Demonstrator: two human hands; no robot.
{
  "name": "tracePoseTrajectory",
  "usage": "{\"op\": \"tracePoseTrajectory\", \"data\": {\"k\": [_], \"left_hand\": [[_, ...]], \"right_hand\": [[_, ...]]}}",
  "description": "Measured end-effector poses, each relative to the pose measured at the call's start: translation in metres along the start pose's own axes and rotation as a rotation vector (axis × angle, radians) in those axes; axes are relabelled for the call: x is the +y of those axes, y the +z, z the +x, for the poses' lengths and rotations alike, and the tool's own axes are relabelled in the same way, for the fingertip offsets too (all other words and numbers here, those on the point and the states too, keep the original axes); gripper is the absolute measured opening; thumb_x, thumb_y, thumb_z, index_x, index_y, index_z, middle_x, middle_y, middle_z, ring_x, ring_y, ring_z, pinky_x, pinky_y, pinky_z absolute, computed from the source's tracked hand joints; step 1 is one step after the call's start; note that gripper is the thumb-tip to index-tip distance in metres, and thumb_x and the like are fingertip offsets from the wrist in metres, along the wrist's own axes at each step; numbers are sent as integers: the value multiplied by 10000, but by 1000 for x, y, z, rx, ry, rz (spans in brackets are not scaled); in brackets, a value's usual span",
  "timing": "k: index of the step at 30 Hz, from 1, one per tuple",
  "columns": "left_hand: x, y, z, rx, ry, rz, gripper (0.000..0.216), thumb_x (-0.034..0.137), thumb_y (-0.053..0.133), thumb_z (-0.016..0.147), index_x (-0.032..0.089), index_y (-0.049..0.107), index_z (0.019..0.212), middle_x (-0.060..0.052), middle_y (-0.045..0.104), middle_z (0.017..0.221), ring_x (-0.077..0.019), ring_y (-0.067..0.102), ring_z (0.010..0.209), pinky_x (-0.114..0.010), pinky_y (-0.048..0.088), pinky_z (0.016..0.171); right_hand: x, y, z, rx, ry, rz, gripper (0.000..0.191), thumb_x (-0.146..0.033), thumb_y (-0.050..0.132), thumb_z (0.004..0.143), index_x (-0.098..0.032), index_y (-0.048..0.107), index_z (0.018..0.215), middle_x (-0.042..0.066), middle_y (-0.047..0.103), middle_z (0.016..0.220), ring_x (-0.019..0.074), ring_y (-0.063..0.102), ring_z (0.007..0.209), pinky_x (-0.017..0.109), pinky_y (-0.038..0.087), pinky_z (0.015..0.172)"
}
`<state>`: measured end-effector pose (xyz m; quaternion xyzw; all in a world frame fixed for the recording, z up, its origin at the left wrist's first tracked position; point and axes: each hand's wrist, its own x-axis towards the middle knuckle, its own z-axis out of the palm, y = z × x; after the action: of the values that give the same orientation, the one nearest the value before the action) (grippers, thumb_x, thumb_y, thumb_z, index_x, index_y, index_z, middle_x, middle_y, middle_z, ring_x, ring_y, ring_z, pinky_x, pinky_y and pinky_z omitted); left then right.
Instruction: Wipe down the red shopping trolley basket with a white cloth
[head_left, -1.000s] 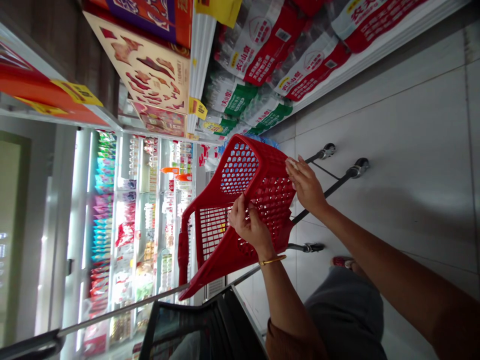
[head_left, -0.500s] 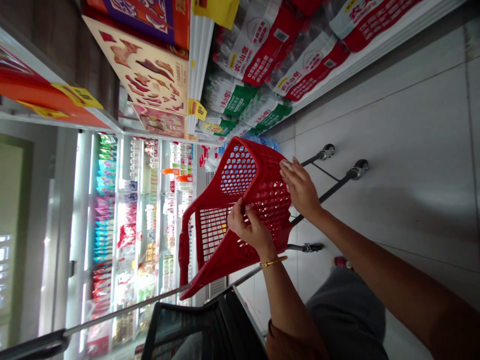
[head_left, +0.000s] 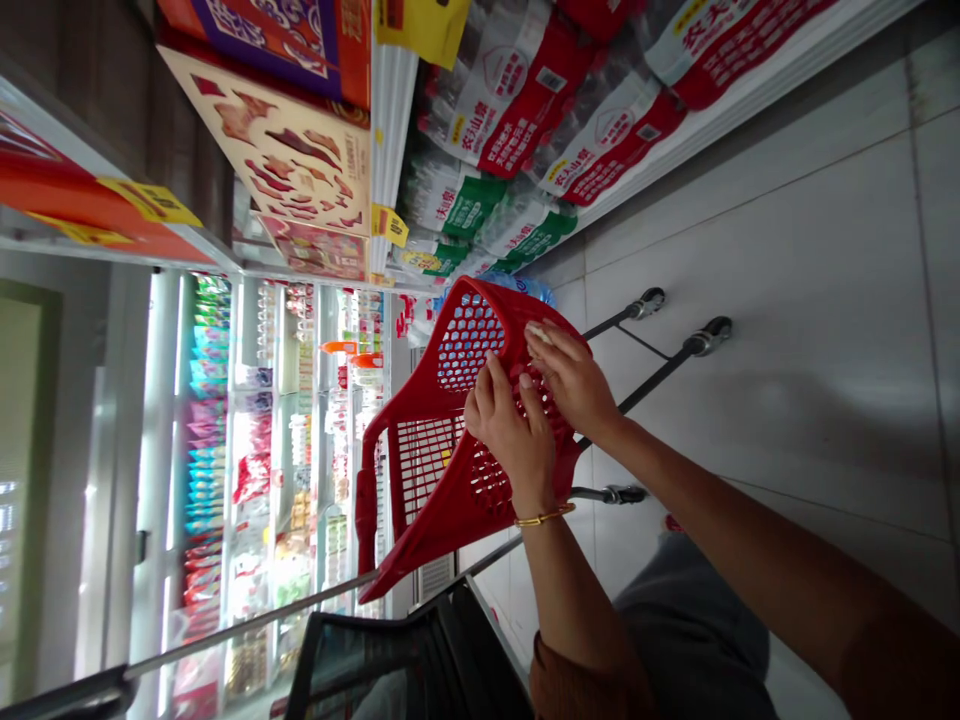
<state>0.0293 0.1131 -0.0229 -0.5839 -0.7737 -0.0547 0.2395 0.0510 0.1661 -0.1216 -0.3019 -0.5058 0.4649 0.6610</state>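
Observation:
A red plastic shopping cart (head_left: 491, 470) with perforated sides fills the middle of the head view, which is turned sideways. My left hand (head_left: 514, 430), with a gold bracelet at the wrist, is at the cart's upper edge. Its fingers are stretched and the thumb stands apart, with nothing seen in it. Close beside it, my right hand (head_left: 577, 380) is at the cart's perforated end panel. Its fingers are together, with a small pale scrap (head_left: 535, 332) at the tips; its kind is unclear. Whether either palm presses on the plastic is hidden.
Packs of bottled water (head_left: 517, 90) line the lower shelf, with boxed goods (head_left: 277, 140) above. Lit shelves of packaged goods (head_left: 255, 440) stand beyond the cart. A black basket-like frame (head_left: 405, 650) is close by. The cart's wheels (head_left: 709, 335) rest on the tiled floor (head_left: 810, 300).
My right hand has moved left in the picture, over the cart's panel and closer to my left hand. My left hand has shifted slightly, with its fingers more stretched.

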Motion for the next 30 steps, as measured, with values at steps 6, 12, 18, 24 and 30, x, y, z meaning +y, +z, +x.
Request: {"op": "tracePoseTrajectory", "data": {"k": [6, 12, 18, 24, 30], "left_hand": [[-3, 1, -1, 18, -25, -53, 424, 211, 384, 956, 182, 579, 1331, -123, 610, 1338, -236, 530, 1219, -427, 373, 1083], [-6, 7, -2, 64, -23, -130, 424, 194, 408, 921, 190, 590, 1304, -116, 631, 1305, -217, 538, 1233, -421, 342, 1126], [-6, 8, -5, 101, -22, -125, 422, 198, 426, 903, 188, 595, 1289, -112, 638, 1310, -226, 539, 1235, -424, 375, 1092], [-5, 7, -7, 117, -1, -111, 413, 196, 426, 906, 153, 600, 1278, -117, 649, 1300, -245, 543, 1213, -435, 371, 1087], [-4, 7, -7, 124, -11, -122, 379, 249, 430, 935, 164, 595, 1265, -127, 654, 1268, -242, 554, 1185, -435, 372, 1077]], "right_hand": [[-17, 10, 13, -32, -184, -15, 440, -254, 376, 1022, -304, 414, 1457, 13, 507, 1473, 203, 198, 1507, 519, 307, 1228], [-2, 7, 2, -108, -224, -85, 470, -223, 356, 1026, -315, 351, 1487, -18, 451, 1519, 180, 187, 1507, 470, 306, 1240], [11, 7, -13, -57, -223, -143, 511, -196, 404, 1014, -290, 308, 1507, 29, 445, 1523, 197, 214, 1498, 487, 337, 1219], [28, 4, -28, -13, -194, -163, 556, -171, 446, 997, -292, 287, 1515, 53, 461, 1511, 202, 252, 1488, 486, 377, 1193], [38, -4, -37, -50, -157, -151, 504, -189, 445, 998, -276, 363, 1488, 77, 488, 1488, 222, 277, 1479, 507, 375, 1184]]}}
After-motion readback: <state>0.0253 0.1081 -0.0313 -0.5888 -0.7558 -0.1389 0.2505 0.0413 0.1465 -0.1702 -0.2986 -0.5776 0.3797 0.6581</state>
